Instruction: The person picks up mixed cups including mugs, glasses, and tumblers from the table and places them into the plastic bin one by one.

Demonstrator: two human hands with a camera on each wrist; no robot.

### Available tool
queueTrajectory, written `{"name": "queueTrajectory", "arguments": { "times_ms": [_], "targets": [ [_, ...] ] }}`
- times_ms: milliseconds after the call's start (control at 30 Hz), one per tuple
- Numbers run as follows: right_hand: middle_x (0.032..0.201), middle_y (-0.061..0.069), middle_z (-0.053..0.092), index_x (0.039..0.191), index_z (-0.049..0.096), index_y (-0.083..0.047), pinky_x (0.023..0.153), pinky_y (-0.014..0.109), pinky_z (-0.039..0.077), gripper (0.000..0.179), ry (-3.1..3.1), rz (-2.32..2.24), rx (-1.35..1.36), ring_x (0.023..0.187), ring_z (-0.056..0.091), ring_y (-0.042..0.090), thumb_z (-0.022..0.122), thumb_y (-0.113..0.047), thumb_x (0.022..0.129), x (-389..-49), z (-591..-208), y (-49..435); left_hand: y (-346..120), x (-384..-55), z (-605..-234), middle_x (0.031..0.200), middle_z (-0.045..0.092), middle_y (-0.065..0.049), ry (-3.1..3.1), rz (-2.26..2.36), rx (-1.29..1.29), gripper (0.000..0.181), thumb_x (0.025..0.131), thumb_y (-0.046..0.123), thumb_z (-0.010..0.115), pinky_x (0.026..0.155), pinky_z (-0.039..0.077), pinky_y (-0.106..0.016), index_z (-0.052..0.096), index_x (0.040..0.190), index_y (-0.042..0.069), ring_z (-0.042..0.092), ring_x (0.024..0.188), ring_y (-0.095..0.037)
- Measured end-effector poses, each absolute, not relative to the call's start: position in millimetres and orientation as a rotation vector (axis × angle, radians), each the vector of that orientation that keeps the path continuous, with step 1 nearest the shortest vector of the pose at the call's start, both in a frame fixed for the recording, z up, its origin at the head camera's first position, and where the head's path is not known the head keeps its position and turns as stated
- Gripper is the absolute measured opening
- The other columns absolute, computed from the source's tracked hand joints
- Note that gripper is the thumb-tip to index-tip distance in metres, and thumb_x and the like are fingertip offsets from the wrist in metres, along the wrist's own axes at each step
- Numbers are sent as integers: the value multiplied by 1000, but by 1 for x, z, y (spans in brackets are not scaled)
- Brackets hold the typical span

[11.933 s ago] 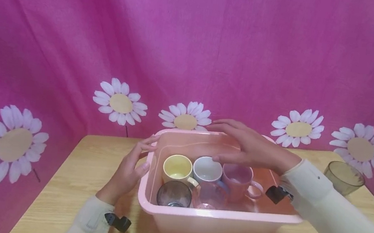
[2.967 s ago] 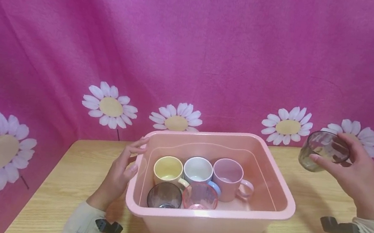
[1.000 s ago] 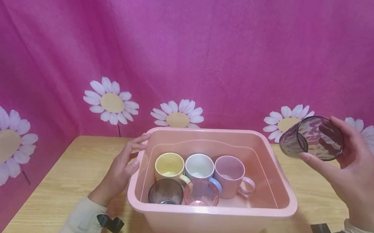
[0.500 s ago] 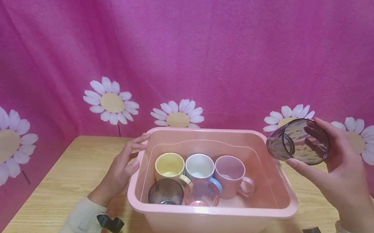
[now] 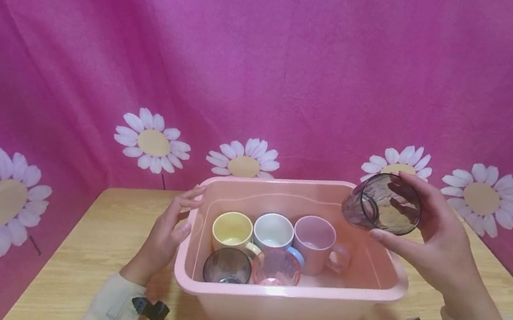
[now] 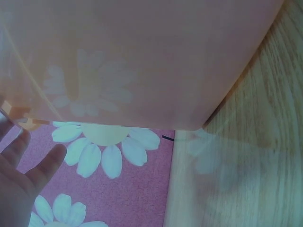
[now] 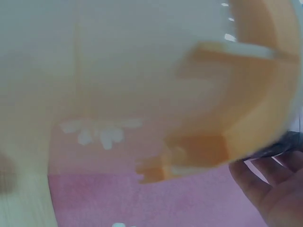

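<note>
My right hand [image 5: 440, 246] grips a dark tinted glass [image 5: 366, 209] between thumb and fingers. The glass is tilted, its mouth towards me and to the right, and it overlaps the back right corner of a pink plastic tub [image 5: 292, 293]. Against the tub's left rim rest the lightly bent fingers of my left hand [image 5: 161, 236]. Inside the tub, a yellow mug [image 5: 228, 226], a white mug [image 5: 272, 230] with a blue handle and a mauve mug [image 5: 314, 238] stand in a row. Nearer me are a smoky glass [image 5: 228, 265] and a pink clear glass [image 5: 276, 268], their lower parts partly hidden by the front rim.
The tub stands on a light wooden table [image 5: 94, 247]. Behind it hangs a magenta cloth [image 5: 269, 64] printed with white daisies. The right half of the tub's floor shows bare beside the mauve mug's handle.
Earlier the right hand was over the mugs and a glass stood at the table's right. That hand has since lifted the glass, tilted it and carried it left over the tub's edge. The left hand stays.
</note>
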State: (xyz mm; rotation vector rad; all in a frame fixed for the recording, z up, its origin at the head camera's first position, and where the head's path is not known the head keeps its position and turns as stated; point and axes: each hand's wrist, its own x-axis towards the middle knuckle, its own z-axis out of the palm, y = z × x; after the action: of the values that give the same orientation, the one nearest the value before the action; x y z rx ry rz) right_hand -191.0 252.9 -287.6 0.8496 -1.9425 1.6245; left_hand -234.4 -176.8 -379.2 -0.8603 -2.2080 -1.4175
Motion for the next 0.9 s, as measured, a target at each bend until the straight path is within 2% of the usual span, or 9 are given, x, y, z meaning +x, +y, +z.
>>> {"name": "queueTrajectory", "arguments": {
  "times_ms": [267,433,733,900],
  "targets": [
    [135,11,52,144,38,0,96,17,44,96,-2115,1462,775,123,51,16,76,24,59,-190,-292,246,-176,-232,-378,152,38,-3,-2215,-1414,-852,37,88,14,45,101,41,-54,48,124,7,31,141,-21],
    [135,13,52,144,38,-1,95,17,46,96,-2134,1465,795,121,52,16,77,22,60,-191,-293,243,-176,-232,-376,152,38,-2,-2223,-1409,-847,37,88,15,45,101,41,-53,48,125,8,31,141,-20],
    [133,10,54,145,40,-12,90,20,49,96,-2254,1379,708,117,56,14,83,12,62,-188,-295,236,-176,-233,-379,151,38,-2,-2213,-1405,-839,37,88,15,45,99,40,-60,48,124,9,32,140,-22],
    [130,9,56,144,43,-16,88,20,51,95,-2278,1359,673,114,58,14,86,6,62,-187,-298,231,-176,-232,-378,151,39,-3,-2217,-1406,-842,36,88,14,45,101,40,-56,48,124,8,31,141,-22]
  ]
}}
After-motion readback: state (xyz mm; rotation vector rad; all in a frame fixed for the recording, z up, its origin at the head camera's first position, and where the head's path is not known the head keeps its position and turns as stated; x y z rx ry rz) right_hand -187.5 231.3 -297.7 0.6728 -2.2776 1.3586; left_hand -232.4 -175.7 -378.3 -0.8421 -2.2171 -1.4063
